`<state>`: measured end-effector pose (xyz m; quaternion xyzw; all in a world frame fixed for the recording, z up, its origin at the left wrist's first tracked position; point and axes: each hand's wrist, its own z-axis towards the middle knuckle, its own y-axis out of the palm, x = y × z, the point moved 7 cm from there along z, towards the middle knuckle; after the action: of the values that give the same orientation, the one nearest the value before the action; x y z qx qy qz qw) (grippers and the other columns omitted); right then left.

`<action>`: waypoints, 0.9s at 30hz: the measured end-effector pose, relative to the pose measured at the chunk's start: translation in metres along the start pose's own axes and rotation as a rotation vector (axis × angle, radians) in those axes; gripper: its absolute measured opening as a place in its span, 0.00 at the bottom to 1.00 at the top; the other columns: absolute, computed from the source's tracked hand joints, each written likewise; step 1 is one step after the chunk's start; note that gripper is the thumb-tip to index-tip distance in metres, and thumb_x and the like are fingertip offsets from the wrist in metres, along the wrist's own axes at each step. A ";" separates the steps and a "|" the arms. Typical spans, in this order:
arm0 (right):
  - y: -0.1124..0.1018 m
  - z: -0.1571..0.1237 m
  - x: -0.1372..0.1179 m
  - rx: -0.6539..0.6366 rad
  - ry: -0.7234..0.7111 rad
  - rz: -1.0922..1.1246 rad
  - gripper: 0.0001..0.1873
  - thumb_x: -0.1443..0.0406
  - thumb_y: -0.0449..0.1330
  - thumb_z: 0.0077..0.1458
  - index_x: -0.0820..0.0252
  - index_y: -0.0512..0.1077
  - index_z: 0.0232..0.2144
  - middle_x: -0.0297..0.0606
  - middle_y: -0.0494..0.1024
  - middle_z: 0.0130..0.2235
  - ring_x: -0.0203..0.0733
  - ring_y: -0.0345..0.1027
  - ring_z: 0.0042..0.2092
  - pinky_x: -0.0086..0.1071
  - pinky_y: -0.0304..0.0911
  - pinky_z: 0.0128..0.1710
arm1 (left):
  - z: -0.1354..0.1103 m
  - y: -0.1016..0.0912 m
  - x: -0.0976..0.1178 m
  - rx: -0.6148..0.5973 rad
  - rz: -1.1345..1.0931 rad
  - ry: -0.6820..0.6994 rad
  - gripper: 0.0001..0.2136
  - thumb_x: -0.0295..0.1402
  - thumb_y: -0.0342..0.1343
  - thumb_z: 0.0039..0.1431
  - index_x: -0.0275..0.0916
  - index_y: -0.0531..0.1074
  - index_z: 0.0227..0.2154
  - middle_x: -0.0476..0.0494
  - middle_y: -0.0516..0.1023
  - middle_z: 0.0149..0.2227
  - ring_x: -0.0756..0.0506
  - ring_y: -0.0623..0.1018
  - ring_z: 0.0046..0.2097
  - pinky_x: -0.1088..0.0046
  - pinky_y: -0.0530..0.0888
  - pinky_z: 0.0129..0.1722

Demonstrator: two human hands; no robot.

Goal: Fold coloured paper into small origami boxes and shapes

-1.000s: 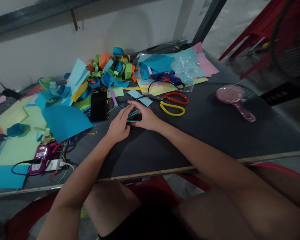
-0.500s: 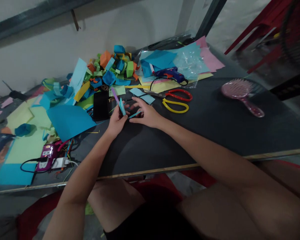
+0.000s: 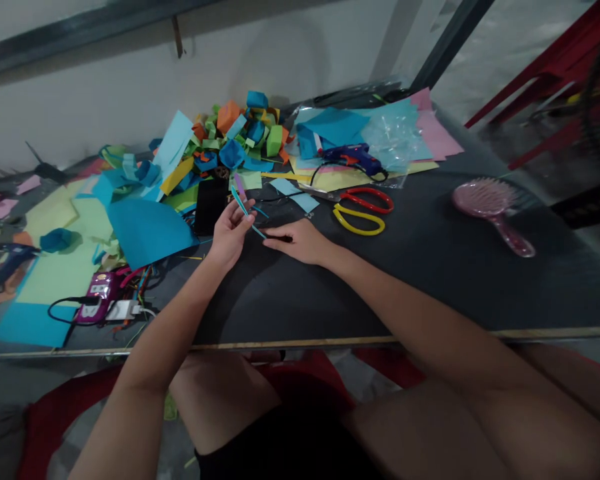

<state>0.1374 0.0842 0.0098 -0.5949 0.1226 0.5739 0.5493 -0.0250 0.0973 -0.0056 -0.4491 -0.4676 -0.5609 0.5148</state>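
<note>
My left hand [image 3: 230, 230] pinches one end of a narrow light blue paper strip [image 3: 245, 210] and lifts it off the dark table [image 3: 430, 267]. The strip slants down to the right. My right hand [image 3: 300, 241] lies on the table with its fingers closed on the strip's lower end, near a thin dark object [image 3: 280, 238]. A black phone [image 3: 210, 207] lies just left of my left hand. Two small light blue paper squares [image 3: 295, 195] sit behind my hands.
Red and yellow scissors [image 3: 363, 210] lie right of my hands. A blue glue gun [image 3: 355, 157] rests on coloured sheets behind them. A heap of folded paper pieces [image 3: 230, 140] fills the back. A pink hairbrush [image 3: 495, 207] is far right. A purple device [image 3: 95, 297] with cables lies left.
The hands were pressed together flat on the strip. My left hand has since lifted its end up and to the left, while my right hand stays low on the table.
</note>
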 end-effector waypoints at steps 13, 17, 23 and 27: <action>0.006 -0.005 0.010 -0.030 0.285 0.378 0.25 0.45 0.63 0.54 0.60 0.82 0.37 0.42 0.83 0.31 0.33 0.71 0.23 0.26 0.62 0.20 | 0.000 0.006 0.011 -0.088 -0.313 -0.075 0.30 0.34 0.74 0.44 0.44 0.73 0.53 0.43 0.80 0.52 0.46 0.79 0.53 0.74 0.74 0.52; 0.002 -0.005 0.009 0.017 0.283 0.419 0.29 0.42 0.60 0.55 0.63 0.81 0.33 0.40 0.80 0.23 0.32 0.67 0.20 0.27 0.62 0.20 | 0.001 0.007 0.014 -0.089 -0.295 -0.078 0.28 0.35 0.72 0.47 0.42 0.73 0.52 0.42 0.80 0.51 0.46 0.80 0.50 0.75 0.76 0.47; 0.009 -0.002 0.005 -0.060 0.258 0.502 0.26 0.41 0.62 0.52 0.59 0.74 0.29 0.34 0.75 0.23 0.33 0.66 0.22 0.28 0.64 0.22 | 0.006 -0.001 0.000 -0.055 -0.162 -0.079 0.27 0.42 0.68 0.53 0.40 0.70 0.54 0.42 0.82 0.44 0.46 0.81 0.41 0.71 0.78 0.42; 0.005 -0.001 0.007 -0.042 0.221 0.299 0.23 0.46 0.59 0.56 0.59 0.73 0.25 0.30 0.68 0.19 0.31 0.59 0.21 0.29 0.56 0.23 | 0.006 -0.010 0.004 0.026 0.191 0.093 0.34 0.44 0.67 0.54 0.40 0.63 0.61 0.36 0.78 0.51 0.42 0.80 0.48 0.65 0.78 0.45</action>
<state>0.1365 0.0847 0.0016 -0.6410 0.2572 0.5826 0.4284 -0.0348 0.1026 -0.0011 -0.4586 -0.4054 -0.5233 0.5928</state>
